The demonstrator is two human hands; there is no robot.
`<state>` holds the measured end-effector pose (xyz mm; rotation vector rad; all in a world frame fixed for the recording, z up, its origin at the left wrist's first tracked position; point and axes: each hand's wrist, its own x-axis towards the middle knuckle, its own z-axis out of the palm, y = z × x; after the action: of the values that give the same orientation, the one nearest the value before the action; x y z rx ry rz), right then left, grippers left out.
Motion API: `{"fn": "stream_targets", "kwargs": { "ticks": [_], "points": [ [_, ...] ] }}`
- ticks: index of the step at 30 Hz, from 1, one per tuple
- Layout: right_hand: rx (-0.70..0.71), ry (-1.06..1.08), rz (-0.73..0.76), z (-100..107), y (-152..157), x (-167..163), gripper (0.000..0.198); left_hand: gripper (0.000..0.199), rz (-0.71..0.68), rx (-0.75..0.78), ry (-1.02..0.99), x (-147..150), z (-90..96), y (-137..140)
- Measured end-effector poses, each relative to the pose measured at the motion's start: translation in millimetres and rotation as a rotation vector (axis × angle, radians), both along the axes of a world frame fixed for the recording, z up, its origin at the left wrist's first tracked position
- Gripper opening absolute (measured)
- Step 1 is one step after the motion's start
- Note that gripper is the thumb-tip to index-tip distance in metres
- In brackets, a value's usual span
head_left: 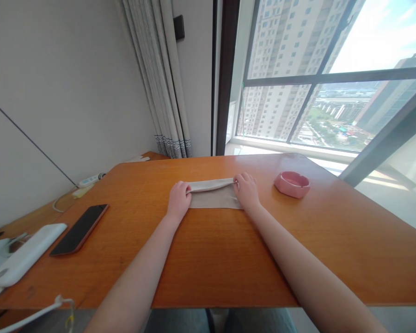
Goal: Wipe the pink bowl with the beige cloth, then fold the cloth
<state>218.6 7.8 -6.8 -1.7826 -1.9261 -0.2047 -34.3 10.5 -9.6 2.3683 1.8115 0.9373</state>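
A light grey cloth (215, 200) lies on the wooden table, its far edge lifted and folded over toward me. My left hand (180, 199) pinches the left end of that folded edge, fingers closed. At the opposite end, my right hand (246, 188) is closed on the fold's right corner. Between the hands the folded strip runs slightly slanted, higher at the right, while the near part of the cloth rests flat. Both hands hide the cloth's side edges.
Right of my right hand sits a pink ashtray (291, 184). A dark smartphone (79, 230) and a white power bank (27, 254) lie at the left. A power strip (90, 179) is by the wall; a cable (31, 318) hangs near the front-left edge. The window (298, 81) is beyond the table (208, 259).
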Motion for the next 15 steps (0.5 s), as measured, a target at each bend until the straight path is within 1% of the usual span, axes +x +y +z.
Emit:
{"fn": "stream_targets", "kwargs": {
  "ticks": [1,2,4,5,6,8,11,13,15],
  "points": [
    [-0.057,-0.026,0.0,0.1,-0.1,-0.3,0.018,0.014,0.014,0.024,-0.004,0.0,0.7,-0.4],
    [-0.147,-0.052,-0.006,-0.9,0.1,-0.8,0.017,0.014,0.017,0.022,0.003,-0.3,0.5,-0.5],
    [-0.326,-0.092,-0.01,-5.6,1.7,-1.7,0.016,0.015,-0.004,-0.065,0.05,-1.6,-2.5,0.5],
    [-0.371,-0.099,-0.008,-8.7,3.0,-2.0,0.016,0.015,-0.01,-0.129,0.077,-2.4,-4.9,1.3],
    [-0.376,-0.094,-0.001,-11.7,4.5,-2.2,0.017,0.015,-0.006,-0.186,0.103,-3.2,-7.3,2.1],
    [-0.328,-0.065,0.037,-16.3,7.1,-1.8,0.018,0.016,0.023,-0.241,0.13,-4.1,-11.0,3.3],
    [-0.212,0.01,0.049,-15.4,7.5,-0.6,0.017,0.017,0.051,-0.174,0.12,-3.2,-10.0,3.0],
    [-0.116,0.042,0.047,-8.0,4.3,-0.2,0.015,0.018,0.048,-0.109,0.102,-1.4,-5.4,1.5],
    [-0.028,0.041,0.058,4.3,-1.4,-0.9,0.013,0.018,0.041,-0.05,0.093,0.5,0.8,-0.5]
  ]
}}
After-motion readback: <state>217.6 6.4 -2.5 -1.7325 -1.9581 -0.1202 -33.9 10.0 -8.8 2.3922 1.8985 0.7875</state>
